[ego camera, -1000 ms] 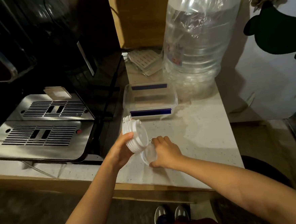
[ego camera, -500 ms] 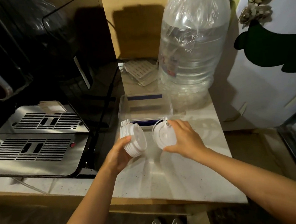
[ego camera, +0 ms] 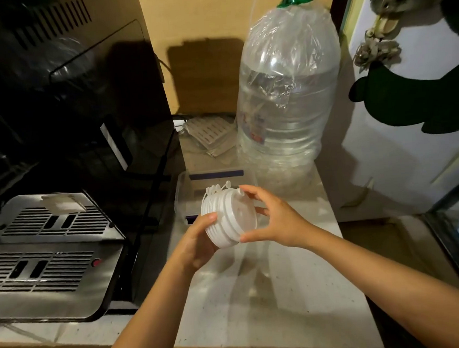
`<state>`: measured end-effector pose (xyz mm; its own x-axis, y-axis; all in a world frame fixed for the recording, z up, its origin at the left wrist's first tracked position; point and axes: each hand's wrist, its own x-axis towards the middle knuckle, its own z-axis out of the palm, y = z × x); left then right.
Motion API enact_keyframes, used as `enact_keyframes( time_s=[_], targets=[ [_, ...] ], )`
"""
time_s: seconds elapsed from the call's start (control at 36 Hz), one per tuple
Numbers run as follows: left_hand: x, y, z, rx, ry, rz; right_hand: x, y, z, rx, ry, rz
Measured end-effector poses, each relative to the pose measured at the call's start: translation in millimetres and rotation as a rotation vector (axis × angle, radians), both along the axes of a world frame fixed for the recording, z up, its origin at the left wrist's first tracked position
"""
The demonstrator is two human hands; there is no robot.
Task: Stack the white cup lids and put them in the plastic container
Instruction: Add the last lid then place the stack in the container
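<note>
A stack of several white cup lids (ego camera: 227,217) lies on its side in the air, held between both hands above the counter. My left hand (ego camera: 197,240) grips the stack from the left and below. My right hand (ego camera: 276,219) holds the outermost lid against the stack's right face, thumb under it and fingers over its top. The clear plastic container (ego camera: 182,188) with blue strips stands open on the counter just behind the stack, which hides much of it.
A big clear water bottle (ego camera: 285,102) wrapped in plastic film stands behind the container at the right. A black coffee machine with a steel drip tray (ego camera: 52,257) fills the left. The speckled counter (ego camera: 272,293) ends at a front edge. A white door (ego camera: 412,161) is at right.
My right hand lifted a single lid off the counter and brought it left onto the stack in my left hand. The stack has risen a little toward the container.
</note>
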<state>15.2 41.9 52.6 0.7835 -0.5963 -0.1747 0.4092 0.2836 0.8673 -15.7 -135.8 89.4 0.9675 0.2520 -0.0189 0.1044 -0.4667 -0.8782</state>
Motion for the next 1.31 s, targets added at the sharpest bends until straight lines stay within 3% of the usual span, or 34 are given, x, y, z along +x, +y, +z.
enact_keyframes(
  time_s=[0.33, 0.56, 0.92, 1.06, 1.14, 1.31],
  targets=[
    [25.5, -14.4, 9.3, -0.019, -0.057, -0.055, 25.8, -8.7, 0.0, 0.003, -0.024, 0.038],
    [47.1, -19.1, 11.2, -0.044, 0.057, -0.046, 46.3, -10.1, -3.8, 0.043, -0.063, 0.062],
    [64.4, -30.5, 20.9, -0.507, 0.234, -0.070, 73.3, -14.5, 9.2, 0.075, -0.110, 0.137],
    [70.7, -35.9, 21.7, -0.537, 0.279, -0.139, 78.3, -16.6, 7.3, 0.054, -0.128, 0.078],
    [75.2, -35.4, 24.1, -0.409, 0.239, -0.129, 83.1, -19.7, 4.4, 0.073, -0.143, 0.023],
    [89.7, -32.9, 20.6, 0.219, -0.054, 0.167, 99.1, -27.5, -2.7, -0.002, -0.167, -0.036]
  ],
)
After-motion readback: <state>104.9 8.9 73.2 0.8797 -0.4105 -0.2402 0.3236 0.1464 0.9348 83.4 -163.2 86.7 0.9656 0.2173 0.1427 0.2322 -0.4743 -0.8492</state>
